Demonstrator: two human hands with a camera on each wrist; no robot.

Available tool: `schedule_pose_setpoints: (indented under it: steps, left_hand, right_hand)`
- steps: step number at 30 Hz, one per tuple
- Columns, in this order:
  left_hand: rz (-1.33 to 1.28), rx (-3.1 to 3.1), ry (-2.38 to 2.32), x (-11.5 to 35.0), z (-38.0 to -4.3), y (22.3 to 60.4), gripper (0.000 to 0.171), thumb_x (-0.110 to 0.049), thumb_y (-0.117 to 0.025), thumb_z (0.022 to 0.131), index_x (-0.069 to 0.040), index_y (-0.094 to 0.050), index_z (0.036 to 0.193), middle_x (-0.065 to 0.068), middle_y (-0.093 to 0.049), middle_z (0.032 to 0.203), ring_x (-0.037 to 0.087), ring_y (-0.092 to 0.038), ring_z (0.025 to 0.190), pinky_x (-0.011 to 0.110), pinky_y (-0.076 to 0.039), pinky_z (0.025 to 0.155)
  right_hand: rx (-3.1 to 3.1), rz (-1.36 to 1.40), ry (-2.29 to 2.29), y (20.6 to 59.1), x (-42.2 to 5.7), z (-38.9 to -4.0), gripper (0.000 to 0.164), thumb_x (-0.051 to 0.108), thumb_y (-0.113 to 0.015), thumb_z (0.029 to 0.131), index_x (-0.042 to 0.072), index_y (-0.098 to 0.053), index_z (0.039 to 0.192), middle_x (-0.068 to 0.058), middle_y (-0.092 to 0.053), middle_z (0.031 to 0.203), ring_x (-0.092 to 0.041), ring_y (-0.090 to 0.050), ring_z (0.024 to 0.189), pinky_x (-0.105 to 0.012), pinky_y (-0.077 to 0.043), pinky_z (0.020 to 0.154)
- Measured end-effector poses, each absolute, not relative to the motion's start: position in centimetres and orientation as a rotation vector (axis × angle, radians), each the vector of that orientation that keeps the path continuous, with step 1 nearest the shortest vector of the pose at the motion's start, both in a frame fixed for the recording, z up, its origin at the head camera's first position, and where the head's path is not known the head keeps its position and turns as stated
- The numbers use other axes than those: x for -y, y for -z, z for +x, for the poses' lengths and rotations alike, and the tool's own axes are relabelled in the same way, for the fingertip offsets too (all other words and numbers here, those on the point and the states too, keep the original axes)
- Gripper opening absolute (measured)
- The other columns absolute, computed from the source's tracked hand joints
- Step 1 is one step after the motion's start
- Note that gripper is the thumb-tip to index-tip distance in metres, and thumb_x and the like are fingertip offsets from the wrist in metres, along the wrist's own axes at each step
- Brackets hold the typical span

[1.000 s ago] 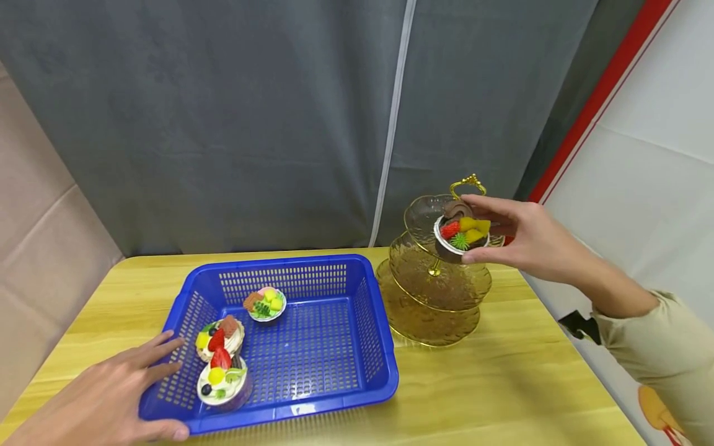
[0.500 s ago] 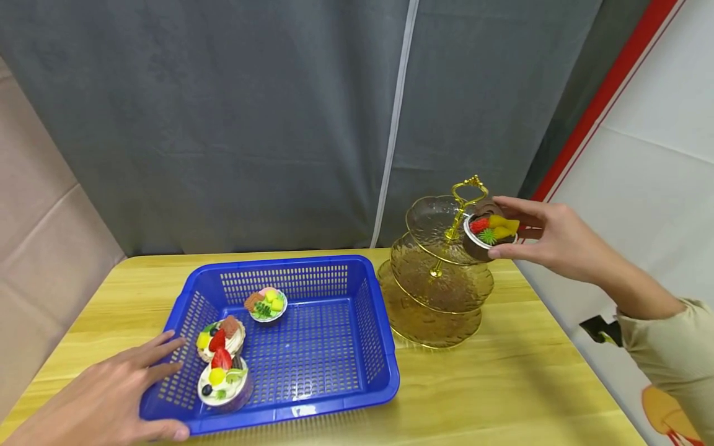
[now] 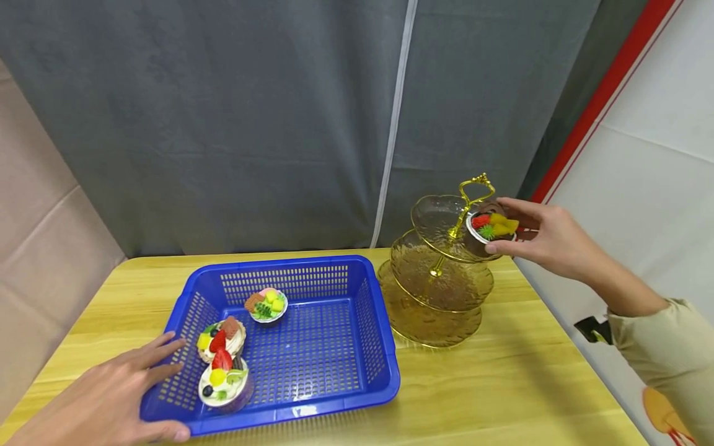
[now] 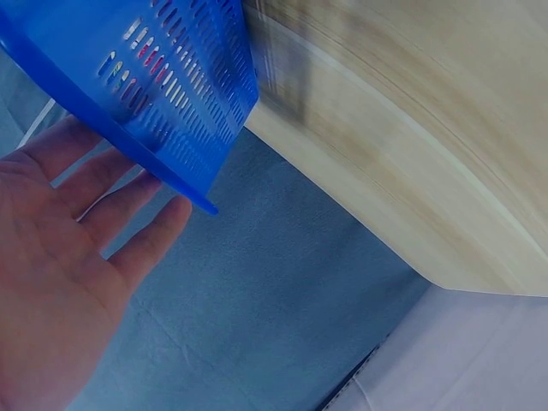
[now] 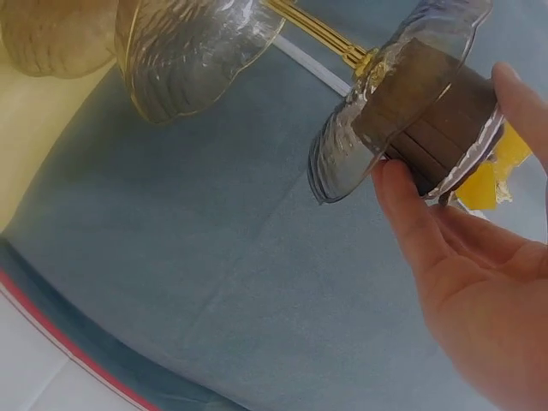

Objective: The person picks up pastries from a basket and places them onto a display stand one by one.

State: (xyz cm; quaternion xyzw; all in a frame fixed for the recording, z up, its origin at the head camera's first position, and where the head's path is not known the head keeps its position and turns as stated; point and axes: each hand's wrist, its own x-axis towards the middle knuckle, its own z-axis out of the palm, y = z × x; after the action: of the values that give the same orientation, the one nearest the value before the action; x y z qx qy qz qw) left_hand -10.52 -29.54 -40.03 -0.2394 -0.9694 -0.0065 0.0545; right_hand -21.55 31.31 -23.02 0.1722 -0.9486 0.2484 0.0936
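My right hand [image 3: 549, 241] holds a chocolate cupcake [image 3: 476, 241], topped with fruit, between thumb and fingers. It sits at the right side of the top plate [image 3: 437, 217] of a gold-rimmed three-tier stand [image 3: 435, 322]. In the right wrist view, the cupcake's brown base [image 5: 428, 111] shows through the clear plate and appears to touch it. My left hand [image 3: 106, 396] rests on the left rim of a blue basket [image 3: 312, 409], fingers fairly straight; the left wrist view shows the fingertips at the rim. Inside are a strawberry-topped cupcake [image 3: 225, 384], a fruit tart [image 3: 222, 341] and a smaller fruit cupcake [image 3: 268, 306].
A gold loop handle [image 3: 476, 186] rises from the stand's middle, left of the cupcake. Everything stands on a wooden table [image 3: 474, 396]. A grey curtain [image 3: 251, 124] hangs behind, with a white panel [image 3: 658, 186] on the right.
My right hand has carried the cupcake rightward past the handle to the top plate's right side. The handle and top plate have shifted slightly right. My left hand and the basket stay nearly still.
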Motion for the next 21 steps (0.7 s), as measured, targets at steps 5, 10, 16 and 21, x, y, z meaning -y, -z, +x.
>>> schedule_pose_setpoints:
  steps: [5,10,16,21]
  left_hand:
    - [-0.724,2.966,0.022,29.66,-10.81,40.21,0.081,-0.08,-0.069,0.064,-0.013,-0.076,0.109,0.016,-0.057,0.137,0.044,-0.053,0.123,0.063,-0.051,0.083]
    - [-0.728,2.969,0.026,29.71,-10.98,40.29,0.081,-0.08,-0.069,0.064,-0.013,-0.076,0.109,0.016,-0.058,0.137,0.045,-0.053,0.123,0.063,-0.051,0.083]
    - [-0.735,2.962,0.035,29.77,-11.05,40.4,0.081,-0.08,-0.069,0.064,-0.012,-0.076,0.108,0.017,-0.058,0.137,0.045,-0.053,0.123,0.063,-0.051,0.083]
    - [-0.76,2.911,0.038,29.66,-10.82,40.33,0.082,-0.08,-0.07,0.063,-0.012,-0.076,0.107,0.016,-0.059,0.136,0.044,-0.053,0.123,0.062,-0.052,0.082]
  right_hand:
    - [2.838,0.439,-0.766,22.93,-31.2,-21.5,0.079,0.027,-0.084,0.082,0.0,-0.045,0.146,-0.028,-0.059,0.131,-0.04,-0.066,0.103,-0.013,-0.049,0.066]
    - [2.857,0.346,-0.781,22.94,-31.05,-21.38,0.079,0.031,-0.083,0.082,0.0,-0.047,0.144,-0.026,-0.06,0.13,-0.041,-0.066,0.106,-0.014,-0.051,0.066]
    - [2.867,0.374,-0.738,23.19,-30.79,-21.75,0.08,0.033,-0.082,0.083,-0.002,-0.045,0.145,-0.031,-0.057,0.132,-0.041,-0.065,0.104,-0.018,-0.05,0.062]
    - [2.862,0.383,-0.735,23.36,-30.72,-21.89,0.082,0.036,-0.082,0.083,-0.001,-0.044,0.146,-0.03,-0.056,0.134,-0.04,-0.064,0.107,-0.016,-0.049,0.065]
